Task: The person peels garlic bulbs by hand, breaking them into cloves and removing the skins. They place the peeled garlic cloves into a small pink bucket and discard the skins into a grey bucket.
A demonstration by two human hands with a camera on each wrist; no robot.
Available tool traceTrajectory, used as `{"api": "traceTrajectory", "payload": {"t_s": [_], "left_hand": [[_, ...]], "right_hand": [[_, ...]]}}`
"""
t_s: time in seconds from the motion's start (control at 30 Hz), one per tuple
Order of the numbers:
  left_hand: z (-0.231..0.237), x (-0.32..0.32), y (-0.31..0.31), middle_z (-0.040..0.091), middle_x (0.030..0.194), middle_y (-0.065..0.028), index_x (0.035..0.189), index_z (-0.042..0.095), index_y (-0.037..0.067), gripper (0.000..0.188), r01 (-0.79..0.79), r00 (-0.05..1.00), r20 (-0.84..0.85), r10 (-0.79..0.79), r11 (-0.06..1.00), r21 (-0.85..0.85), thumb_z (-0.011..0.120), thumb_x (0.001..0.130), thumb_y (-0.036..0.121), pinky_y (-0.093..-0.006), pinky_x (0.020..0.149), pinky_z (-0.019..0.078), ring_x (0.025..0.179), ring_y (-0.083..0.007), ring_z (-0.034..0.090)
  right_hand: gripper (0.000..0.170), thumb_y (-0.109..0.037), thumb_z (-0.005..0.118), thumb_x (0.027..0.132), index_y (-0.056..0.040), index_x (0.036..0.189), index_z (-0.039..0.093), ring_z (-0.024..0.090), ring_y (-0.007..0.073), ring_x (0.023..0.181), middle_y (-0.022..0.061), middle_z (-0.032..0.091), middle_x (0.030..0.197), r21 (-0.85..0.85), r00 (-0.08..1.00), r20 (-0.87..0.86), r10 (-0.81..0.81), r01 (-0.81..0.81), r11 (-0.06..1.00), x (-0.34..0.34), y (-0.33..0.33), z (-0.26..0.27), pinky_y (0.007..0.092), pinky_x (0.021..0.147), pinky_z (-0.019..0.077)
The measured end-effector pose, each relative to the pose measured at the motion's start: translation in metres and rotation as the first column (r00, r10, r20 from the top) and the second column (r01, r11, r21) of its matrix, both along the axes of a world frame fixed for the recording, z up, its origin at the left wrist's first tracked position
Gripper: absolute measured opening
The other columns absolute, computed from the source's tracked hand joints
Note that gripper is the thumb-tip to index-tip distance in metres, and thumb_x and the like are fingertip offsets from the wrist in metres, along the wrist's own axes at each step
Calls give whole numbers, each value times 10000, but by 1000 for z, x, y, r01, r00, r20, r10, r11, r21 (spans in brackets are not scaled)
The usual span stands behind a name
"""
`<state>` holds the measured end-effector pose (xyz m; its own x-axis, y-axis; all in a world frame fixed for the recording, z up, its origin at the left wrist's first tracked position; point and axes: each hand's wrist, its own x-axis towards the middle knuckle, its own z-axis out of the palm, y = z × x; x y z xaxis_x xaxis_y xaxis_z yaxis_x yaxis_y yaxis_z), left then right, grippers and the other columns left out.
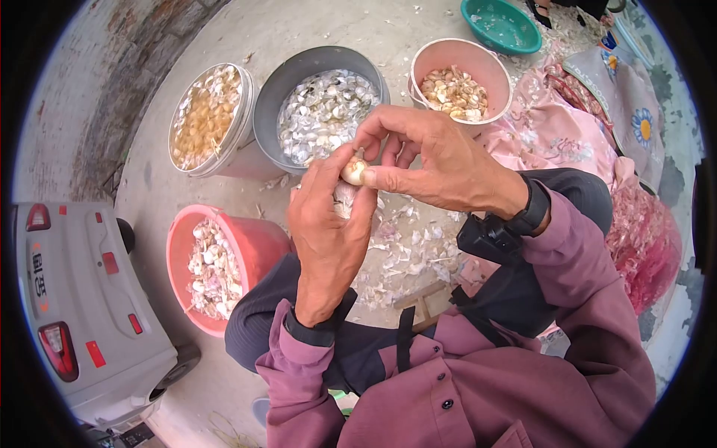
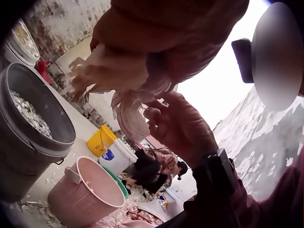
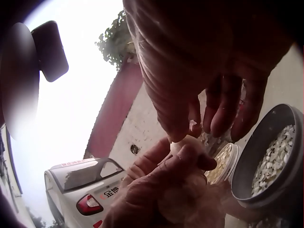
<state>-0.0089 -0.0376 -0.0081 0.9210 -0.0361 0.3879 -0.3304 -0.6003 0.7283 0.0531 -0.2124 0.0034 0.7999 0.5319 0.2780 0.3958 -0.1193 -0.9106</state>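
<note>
Up in front of the body, my left hand [image 1: 325, 235] holds a pale garlic clove [image 1: 354, 170] between thumb and fingers. Papery white garlic [image 1: 345, 197] sits lower in the same hand, partly hidden by the thumb. From the right, my right hand [image 1: 444, 160] meets the clove, its thumb and index finger pinching at it while the other fingers curl loosely. In the left wrist view, loose papery skin [image 2: 130, 116] hangs beneath the left hand. The right wrist view shows the clove [image 3: 186, 144] right at the fingertips of both hands.
A pink bucket [image 1: 263, 240] of garlic stands by the left knee. Ahead are a white bucket [image 1: 246, 138], a grey tub [image 1: 267, 119] and a pale pink bucket [image 1: 502, 78], all holding cloves. Skins [image 1: 407, 250] litter the ground. A vehicle [image 1: 89, 299] is parked at left.
</note>
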Motion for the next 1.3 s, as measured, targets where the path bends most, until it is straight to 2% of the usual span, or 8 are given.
{"api": "traceTrajectory", "payload": {"t_s": [0.17,0.23,0.33,0.73,0.87,0.93,1.03,1.3], "left_hand": [[0,-3,-5,653,996,-124,1222,600,48,448,-71,997,-12,71,997,-6,716,789,53,-386,752,452,888,-307,642],[0,-4,-4,650,1000,-125,1236,591,51,460,-118,991,-62,115,991,-54,713,792,58,-383,756,452,886,-302,641],[0,-1,-2,646,1019,-128,1259,577,45,467,-86,995,56,84,995,46,696,807,56,-381,754,448,876,-292,635],[2,1,4,631,1059,-156,1329,543,29,448,44,999,16,-45,999,19,630,893,82,-397,781,450,918,-290,613],[5,0,0,635,1061,-160,1328,545,29,448,55,997,-44,-57,997,-54,643,893,80,-391,804,457,945,-299,619],[6,0,0,637,1057,-157,1320,551,29,443,45,997,-68,-49,997,-55,650,891,77,-385,810,459,953,-302,622],[4,2,3,650,1047,-153,1297,566,35,430,50,997,-55,-53,997,-58,666,880,72,-387,824,455,950,-304,628],[6,0,0,680,1043,-105,1256,600,51,409,-14,997,79,0,985,172,688,856,69,-363,736,396,906,-246,630]], "right_hand": [[281,-235,683,887,16,983,601,685,215,720,110,665,774,-12,998,-29,-54,53,999,-7,2,-2,348,644,529],[265,-226,645,909,27,975,601,691,224,718,129,681,789,-20,988,-145,-48,46,999,-10,2,-4,356,651,531],[261,-225,619,923,33,964,604,693,218,724,140,682,778,83,952,-306,-11,39,996,-10,4,-5,352,653,529],[293,-231,463,986,28,912,576,665,219,670,135,646,710,-1,977,-198,74,-75,997,-8,0,-3,359,634,510],[274,-204,459,981,22,859,556,648,219,649,122,625,687,-39,955,-291,58,-73,997,-10,-2,7,363,625,501],[239,-179,480,955,18,855,570,627,198,632,108,615,675,-71,982,-170,79,-92,993,-8,-1,3,355,604,492],[204,-174,546,909,17,856,594,607,176,623,96,615,670,-3,980,-194,38,-40,999,-7,0,-1,339,585,483],[200,-166,639,838,32,839,660,636,193,619,132,652,677,-71,980,-177,-94,82,994,-6,-2,9,332,587,505]]}}
